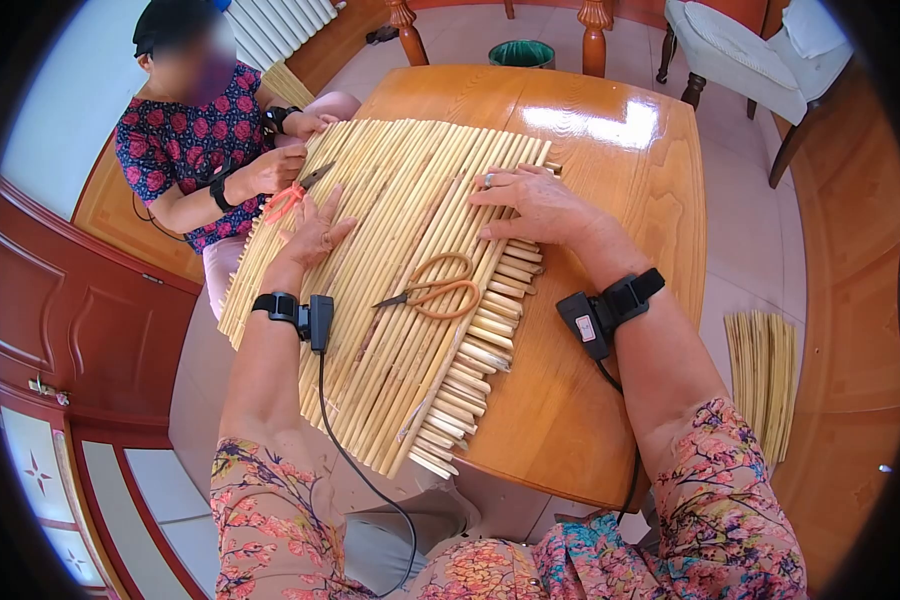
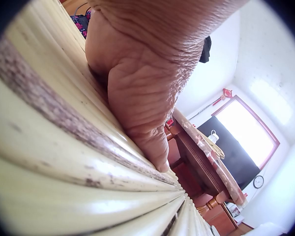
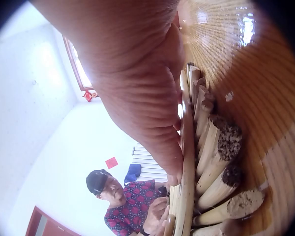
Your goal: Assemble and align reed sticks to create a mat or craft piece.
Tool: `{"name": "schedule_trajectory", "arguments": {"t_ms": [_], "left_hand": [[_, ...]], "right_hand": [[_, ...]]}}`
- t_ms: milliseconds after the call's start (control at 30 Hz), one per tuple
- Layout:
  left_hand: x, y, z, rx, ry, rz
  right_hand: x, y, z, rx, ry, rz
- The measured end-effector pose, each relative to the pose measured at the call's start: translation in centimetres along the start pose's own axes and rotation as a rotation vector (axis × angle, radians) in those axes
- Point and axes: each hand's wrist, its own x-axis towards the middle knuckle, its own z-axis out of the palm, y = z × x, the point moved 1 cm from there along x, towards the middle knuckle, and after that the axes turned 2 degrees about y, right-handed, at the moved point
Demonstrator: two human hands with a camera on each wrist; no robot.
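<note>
Mat: a sheet of pale stalks laid side by side, the stalk mat point(image 1: 385, 215) lies across the left part of the wooden table point(image 1: 610, 170) and extends past its edge.
Lower stalks: cut stalk ends point(image 1: 485, 350) protrude from beneath the mat's right side, at an angle to its edge stalk.
Left hand: the left hand point(image 1: 315, 238) rests on the mat, fingers spread and released, beside the orange-handled tool point(image 1: 285, 203).
Right hand: the right hand point(image 1: 542, 205) rests on the mat's right edge, fingers extended and released.
Scissors: the brown-handled scissors point(image 1: 405, 298) lie on the mat between the forearms, blades toward the left.
Second person: a seated person point(image 1: 185, 150) has both hands at the mat's far left edge; their exact grip cannot be told.
Floor: a stalk bundle point(image 1: 760, 385) lies right of the table.
</note>
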Motion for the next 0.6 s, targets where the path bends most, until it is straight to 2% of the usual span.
{"name": "schedule_trajectory", "arguments": {"t_ms": [600], "left_hand": [[0.02,-0.27,0.22,-0.039,0.016,0.020]], "right_hand": [[0.04,0.31,0.21,-0.010,0.020,-0.017]]}}
